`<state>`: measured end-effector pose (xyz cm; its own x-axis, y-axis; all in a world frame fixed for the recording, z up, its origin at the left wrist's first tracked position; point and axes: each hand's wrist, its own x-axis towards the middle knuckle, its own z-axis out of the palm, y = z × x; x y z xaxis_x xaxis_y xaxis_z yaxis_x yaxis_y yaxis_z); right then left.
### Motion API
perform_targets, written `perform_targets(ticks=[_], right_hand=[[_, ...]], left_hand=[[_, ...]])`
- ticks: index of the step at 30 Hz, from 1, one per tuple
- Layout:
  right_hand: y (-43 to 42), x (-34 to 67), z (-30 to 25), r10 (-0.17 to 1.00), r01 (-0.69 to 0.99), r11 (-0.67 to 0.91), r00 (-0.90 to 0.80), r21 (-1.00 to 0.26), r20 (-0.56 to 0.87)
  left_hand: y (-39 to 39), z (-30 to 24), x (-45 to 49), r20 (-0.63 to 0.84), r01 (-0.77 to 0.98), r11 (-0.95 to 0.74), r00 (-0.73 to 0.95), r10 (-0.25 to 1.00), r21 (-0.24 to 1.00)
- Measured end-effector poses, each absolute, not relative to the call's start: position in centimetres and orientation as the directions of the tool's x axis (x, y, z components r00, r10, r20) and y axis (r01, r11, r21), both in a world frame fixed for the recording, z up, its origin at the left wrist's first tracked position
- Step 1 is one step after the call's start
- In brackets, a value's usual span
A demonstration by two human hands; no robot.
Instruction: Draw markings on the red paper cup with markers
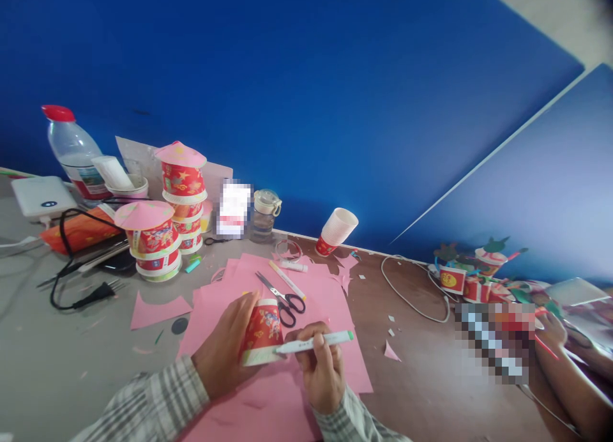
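My left hand [225,346] is wrapped round a red patterned paper cup [264,327], which stands upside down, slightly tilted, over pink paper [335,340]. In my right hand [325,372] is a white marker [316,342] with a green end, its tip at the cup's pale green rim band. Black-handled scissors [283,304] lie partly open on the pink sheets just behind the cup. Beside them rests a slim white and yellow marker [287,280]. The fingertips of my left hand are partly hidden behind the cup.
Stacked red cups with pink cone tops [179,154] stand at left, near a black plug [98,295] and a bottle [74,148]. Behind are a glass jar [263,218] and a leaning cup stack [336,231]. A co-worker's hand [550,330] and cup crafts [451,280] are at right.
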<state>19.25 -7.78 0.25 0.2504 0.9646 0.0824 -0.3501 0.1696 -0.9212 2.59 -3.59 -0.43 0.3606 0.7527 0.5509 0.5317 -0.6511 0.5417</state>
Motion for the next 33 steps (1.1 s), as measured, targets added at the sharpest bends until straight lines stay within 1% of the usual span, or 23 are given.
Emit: perform_targets(ticks=[4,7,14,21,33], right_hand=[[-7.3,19.2,0.2,0.953,-0.37,0.201,0.288,-0.907,0.093],[-7.2,19.2,0.0,0.954,-0.363,0.218,0.274,-0.906,0.119],[-7.3,19.5,-0.7,0.952,-0.312,0.249,0.255,-0.917,0.172],[-7.4,19.6,-0.6,0.947,-0.26,0.257,0.261,-0.931,0.188],[-7.3,19.5,-0.5,0.941,-0.195,0.282,0.249,-0.939,0.231]], left_hand=[[-3.6,-0.4,2.5,0.543,0.539,-0.647,0.364,0.757,0.54],[-3.6,-0.5,2.4,0.522,0.53,-0.644,0.383,0.762,0.552],[-3.6,-0.3,2.4,0.493,0.516,-0.62,0.377,0.784,0.591],[-3.6,0.0,2.5,0.51,0.512,-0.632,0.376,0.774,0.581],[-3.6,0.0,2.5,0.489,0.508,-0.616,0.375,0.787,0.602]])
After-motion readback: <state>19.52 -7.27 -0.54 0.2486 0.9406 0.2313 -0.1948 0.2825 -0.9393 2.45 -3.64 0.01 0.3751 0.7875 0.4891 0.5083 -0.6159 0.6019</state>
